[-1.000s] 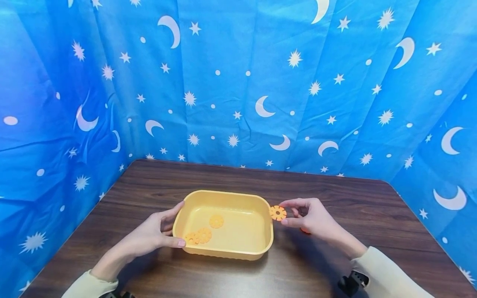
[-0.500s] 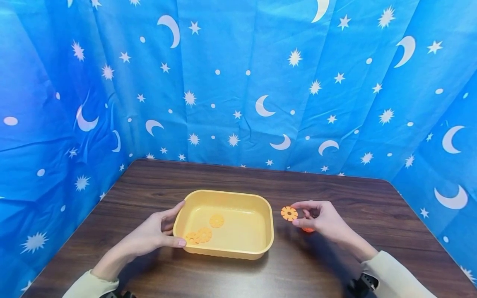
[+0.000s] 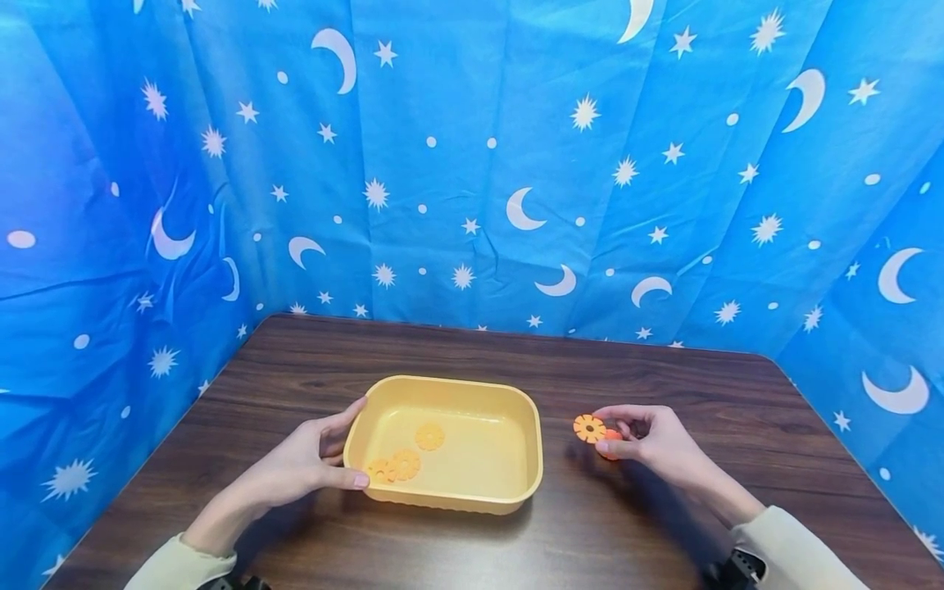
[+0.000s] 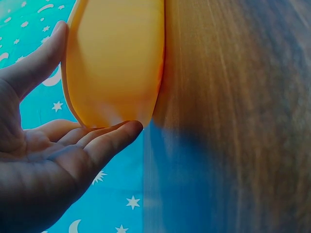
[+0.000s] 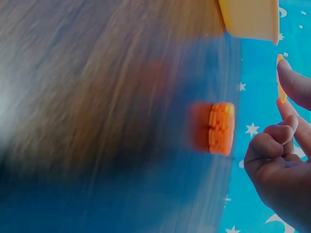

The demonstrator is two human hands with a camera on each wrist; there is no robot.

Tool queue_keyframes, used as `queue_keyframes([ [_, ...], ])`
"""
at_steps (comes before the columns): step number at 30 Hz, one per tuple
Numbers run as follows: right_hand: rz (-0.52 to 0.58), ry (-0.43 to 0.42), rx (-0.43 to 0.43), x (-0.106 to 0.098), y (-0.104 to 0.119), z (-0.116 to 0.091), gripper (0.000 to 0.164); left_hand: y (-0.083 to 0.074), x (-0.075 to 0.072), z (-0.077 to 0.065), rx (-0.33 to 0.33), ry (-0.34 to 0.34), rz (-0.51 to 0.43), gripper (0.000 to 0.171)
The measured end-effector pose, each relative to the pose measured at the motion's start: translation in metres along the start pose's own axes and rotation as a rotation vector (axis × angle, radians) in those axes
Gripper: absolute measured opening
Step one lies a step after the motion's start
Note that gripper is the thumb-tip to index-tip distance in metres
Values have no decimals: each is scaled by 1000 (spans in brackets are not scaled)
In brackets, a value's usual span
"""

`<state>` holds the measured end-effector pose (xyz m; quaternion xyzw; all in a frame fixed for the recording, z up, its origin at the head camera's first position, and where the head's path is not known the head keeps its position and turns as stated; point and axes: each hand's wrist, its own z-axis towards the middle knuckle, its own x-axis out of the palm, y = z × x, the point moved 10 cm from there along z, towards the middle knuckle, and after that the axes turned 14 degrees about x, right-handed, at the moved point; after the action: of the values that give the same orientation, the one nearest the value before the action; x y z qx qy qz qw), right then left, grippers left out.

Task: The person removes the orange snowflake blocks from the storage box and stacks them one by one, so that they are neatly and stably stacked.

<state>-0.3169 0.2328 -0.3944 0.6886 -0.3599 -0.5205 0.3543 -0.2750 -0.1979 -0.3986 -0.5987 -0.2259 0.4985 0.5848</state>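
Note:
My left hand (image 3: 291, 465) holds the left end of a yellow plastic tub (image 3: 483, 463), thumb at the front corner and fingers along the side. In the left wrist view, fingers lie against the tub's end wall (image 4: 116, 63). To the right of the tub, my right hand (image 3: 659, 441) pinches an orange notched disc (image 3: 587, 428) between thumb and index finger. Edge-on in the right wrist view, the disc (image 5: 280, 80) is above the table. Just below that hand is a stack of orange-red notched discs (image 5: 222, 128), partly hidden in the head view.
Three orange notched discs lie in the tub's left half, one of them (image 3: 430, 437) nearer the middle. The dark wooden table (image 3: 649, 381) extends around the tub. Blue cloth (image 3: 472, 180) with white moons and stars surrounds its back and sides.
My right hand has moved right, away from the tub's right rim, with the orange disc, and is now over the stack. The left hand and tub have stayed put.

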Motion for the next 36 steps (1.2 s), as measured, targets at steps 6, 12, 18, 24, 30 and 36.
queue_keyframes([
  [6, -54, -45, -4, -11, -7, -2, 48, -1, 1, 0, 9, 1, -13, 108],
  [12, -103, -69, -11, -21, -18, -3, 44, 0, 1, -1, -5, -2, -9, 108],
  [18, -117, -58, -19, -26, -27, -5, 43, -1, 2, -1, 0, 3, -24, 107],
  [24, -120, -56, -20, -28, -31, -3, 42, -1, 1, -1, -5, 1, -12, 106],
  [30, -110, -46, 11, -26, -36, -1, 44, 0, 1, -1, -18, -6, 4, 106],
  [36, -118, -47, 54, -26, -42, 1, 46, 0, 1, -1, -13, -6, -1, 106],
])
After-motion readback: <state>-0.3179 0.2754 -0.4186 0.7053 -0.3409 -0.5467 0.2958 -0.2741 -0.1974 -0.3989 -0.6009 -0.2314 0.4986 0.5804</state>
